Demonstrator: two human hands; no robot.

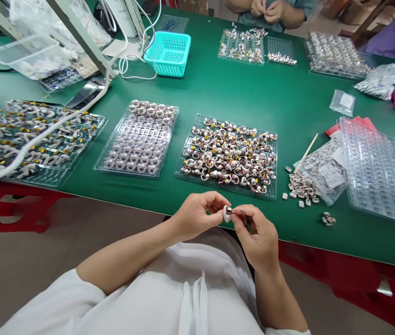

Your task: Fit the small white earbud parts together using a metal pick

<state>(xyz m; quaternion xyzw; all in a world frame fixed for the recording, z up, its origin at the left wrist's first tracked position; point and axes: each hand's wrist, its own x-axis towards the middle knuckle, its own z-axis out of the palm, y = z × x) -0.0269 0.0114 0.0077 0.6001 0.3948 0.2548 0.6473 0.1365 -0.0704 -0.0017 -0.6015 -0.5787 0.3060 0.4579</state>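
Observation:
Near the table's front edge, my left hand [197, 216] pinches a small white curved earphone-like part [226, 214] between thumb and fingers. My right hand [258, 235] is closed beside it, its thumb and fingertips meeting at the part's brownish inner side. What those fingertips grip is too small to make out. Just beyond my hands lies a clear tray [271, 191] heaped with similar white parts showing yellow and dark bits. Loose small white caps [300, 186] are scattered to the right, and one similar rounded part [328, 219] rests alone by the edge.
Left of the heaped tray are a tray of ordered parts [138, 139] and another clear tray [54, 179] crossed by a white cable [26, 151]. A wooden stick [307, 151], bags [326, 172] and an upper clear tray [375, 163] lie right. A co-worker's hands [269, 9] are opposite.

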